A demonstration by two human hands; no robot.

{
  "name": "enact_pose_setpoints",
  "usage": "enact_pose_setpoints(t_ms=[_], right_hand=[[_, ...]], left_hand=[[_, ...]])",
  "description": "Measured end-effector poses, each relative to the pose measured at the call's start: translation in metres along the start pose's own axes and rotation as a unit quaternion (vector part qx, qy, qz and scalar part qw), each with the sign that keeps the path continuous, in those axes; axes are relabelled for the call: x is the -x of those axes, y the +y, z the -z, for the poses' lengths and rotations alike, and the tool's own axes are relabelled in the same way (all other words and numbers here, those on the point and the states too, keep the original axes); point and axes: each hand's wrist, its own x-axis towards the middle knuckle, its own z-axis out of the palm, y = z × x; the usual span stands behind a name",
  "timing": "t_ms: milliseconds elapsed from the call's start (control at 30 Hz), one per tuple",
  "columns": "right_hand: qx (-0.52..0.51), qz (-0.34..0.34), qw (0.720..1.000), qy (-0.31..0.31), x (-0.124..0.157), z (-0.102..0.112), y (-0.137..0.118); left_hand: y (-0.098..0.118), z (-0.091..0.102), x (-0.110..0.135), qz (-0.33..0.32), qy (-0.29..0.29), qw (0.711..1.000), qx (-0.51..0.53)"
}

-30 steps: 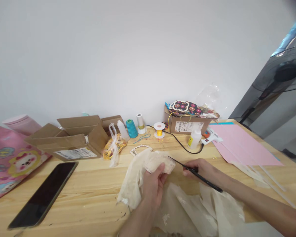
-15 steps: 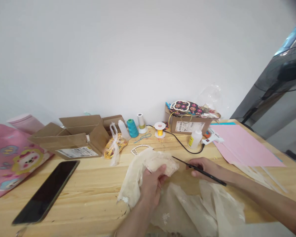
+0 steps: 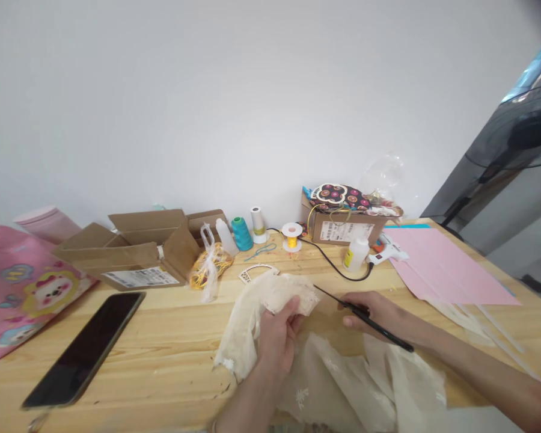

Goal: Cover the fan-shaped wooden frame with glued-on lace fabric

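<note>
My left hand [image 3: 279, 334] is closed on a piece of cream, sheer fabric [image 3: 243, 325], its thumb lying on top near a cut edge. Part of that piece hangs down to the left, ending in a small white embroidered flower. My right hand [image 3: 372, 313] grips black scissors [image 3: 381, 328], whose narrow blades point left at the fabric's right edge. I cannot tell whether the blade tips touch the cloth. A larger spread of the same sheer cloth [image 3: 342, 385], with white embroidered flowers, lies in front of me below both hands.
A phone [image 3: 85, 349] lies at left, beside a pink bag [image 3: 22, 288] and an open cardboard box [image 3: 126, 258]. Behind are a teal thread cone [image 3: 241, 234], a yellow spool [image 3: 292, 237], a glue bottle [image 3: 356, 254] and a glue gun [image 3: 390, 249]. Pink paper [image 3: 455, 264] lies right.
My left hand and the held fabric edge have shifted slightly left and up. The right hand has turned a little, and the scissors' handle end sits slightly lower.
</note>
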Motion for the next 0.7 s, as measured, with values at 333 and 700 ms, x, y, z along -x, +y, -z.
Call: enact_pose_setpoints(t_ms=[333, 700], right_hand=[[0.076, 0.002, 0.997, 0.032, 0.002, -0.003, -0.009], [0.18, -0.021, 0.98, 0.081, -0.003, -0.006, -0.014]], left_hand=[[-0.003, 0.001, 0.0, -0.011, -0.026, 1.0, -0.005], [-0.002, -0.002, 0.0, -0.014, -0.009, 1.0, 0.01]])
